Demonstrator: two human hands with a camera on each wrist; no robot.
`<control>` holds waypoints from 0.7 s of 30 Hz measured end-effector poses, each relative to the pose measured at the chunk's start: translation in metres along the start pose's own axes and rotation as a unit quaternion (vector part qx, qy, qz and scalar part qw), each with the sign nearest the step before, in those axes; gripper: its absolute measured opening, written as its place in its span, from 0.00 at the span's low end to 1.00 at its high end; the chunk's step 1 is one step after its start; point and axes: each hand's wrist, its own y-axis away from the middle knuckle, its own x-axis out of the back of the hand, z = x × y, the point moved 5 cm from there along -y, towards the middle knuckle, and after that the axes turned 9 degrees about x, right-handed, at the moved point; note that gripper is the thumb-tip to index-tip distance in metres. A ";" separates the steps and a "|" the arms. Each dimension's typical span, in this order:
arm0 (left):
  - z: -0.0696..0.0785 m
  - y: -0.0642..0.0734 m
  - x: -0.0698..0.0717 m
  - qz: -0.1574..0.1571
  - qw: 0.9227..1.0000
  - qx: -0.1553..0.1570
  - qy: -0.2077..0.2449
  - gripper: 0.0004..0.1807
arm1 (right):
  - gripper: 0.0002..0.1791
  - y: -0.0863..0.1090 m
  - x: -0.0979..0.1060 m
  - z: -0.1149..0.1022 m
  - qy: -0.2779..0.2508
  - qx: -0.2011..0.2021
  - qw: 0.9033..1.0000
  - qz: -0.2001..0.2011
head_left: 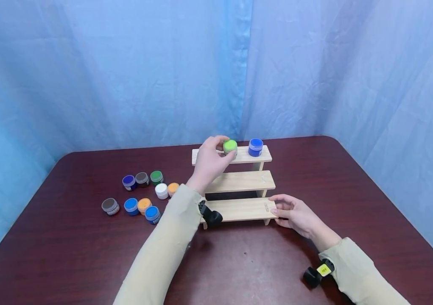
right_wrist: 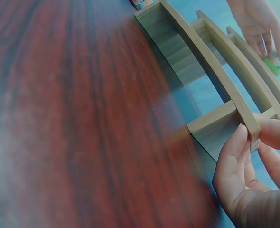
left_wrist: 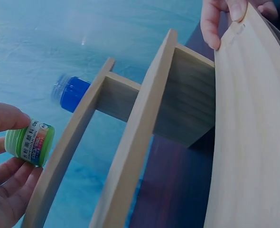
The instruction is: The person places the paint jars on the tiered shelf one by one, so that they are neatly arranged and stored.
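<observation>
Plainly, left fingers (left_wrist: 9, 116) around a squat green jar (left_wrist: 32, 143), right fingers (right_wrist: 231, 156) around a flat, pale-grained wooden shelf (head_left: 244, 209).

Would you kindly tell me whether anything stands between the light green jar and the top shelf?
Nothing visible does: the left hand holds the light green jar close to the top shelf, and the blue jar on that shelf stands apart, to the right.

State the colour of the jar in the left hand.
Bright green; the jar shows best in the left wrist view.
</observation>
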 end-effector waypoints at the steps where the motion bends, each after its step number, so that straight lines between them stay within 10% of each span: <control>1: 0.000 -0.001 -0.002 -0.002 1.000 0.002 0.000 0.19 | 0.16 0.000 0.000 0.000 -0.001 0.001 1.000 -0.001; 21: 0.001 -0.009 -0.018 -0.008 0.999 0.021 -0.023 0.19 | 0.17 -0.001 -0.004 0.002 0.001 -0.004 1.000 0.004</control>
